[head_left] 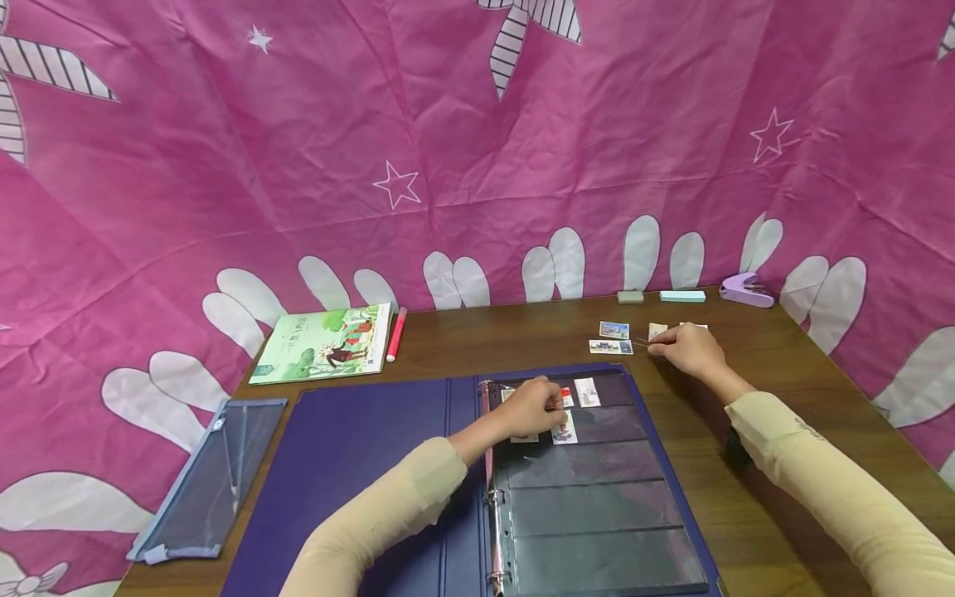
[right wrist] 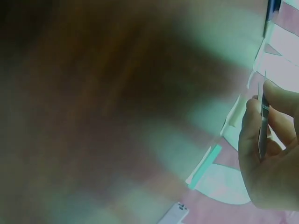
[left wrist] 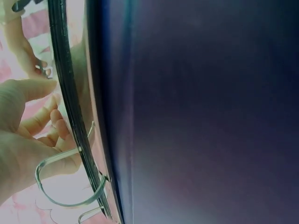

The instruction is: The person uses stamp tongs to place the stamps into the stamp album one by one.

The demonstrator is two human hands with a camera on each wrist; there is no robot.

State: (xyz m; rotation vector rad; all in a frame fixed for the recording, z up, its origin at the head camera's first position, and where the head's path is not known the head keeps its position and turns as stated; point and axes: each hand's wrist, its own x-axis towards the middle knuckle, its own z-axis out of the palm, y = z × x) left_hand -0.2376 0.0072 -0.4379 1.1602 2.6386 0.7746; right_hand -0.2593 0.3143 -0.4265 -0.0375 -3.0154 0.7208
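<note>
My right hand (head_left: 686, 348) pinches a pair of metal tweezers (right wrist: 263, 121) between thumb and fingers. The tweezer tips point left, close to two small stamps, an upper stamp (head_left: 614, 329) and a lower stamp (head_left: 610, 347), on the table. Another stamp (head_left: 657, 330) lies just beyond this hand. My left hand (head_left: 531, 408) rests over the upper pockets of a black stamp page (head_left: 589, 460), its fingers loosely bent beside a stamp (head_left: 565, 428) in the second row. In the top row sits a pale stamp (head_left: 587, 392); other stamps are partly covered by the left hand.
The page sits in an open blue ring binder (head_left: 358, 481). To the left are a zip pouch (head_left: 216, 473), a green picture book (head_left: 324, 344) and a red marker (head_left: 397, 335). Along the back edge lie an eraser (head_left: 630, 297), a light-blue bar (head_left: 682, 296) and a purple stapler (head_left: 746, 290).
</note>
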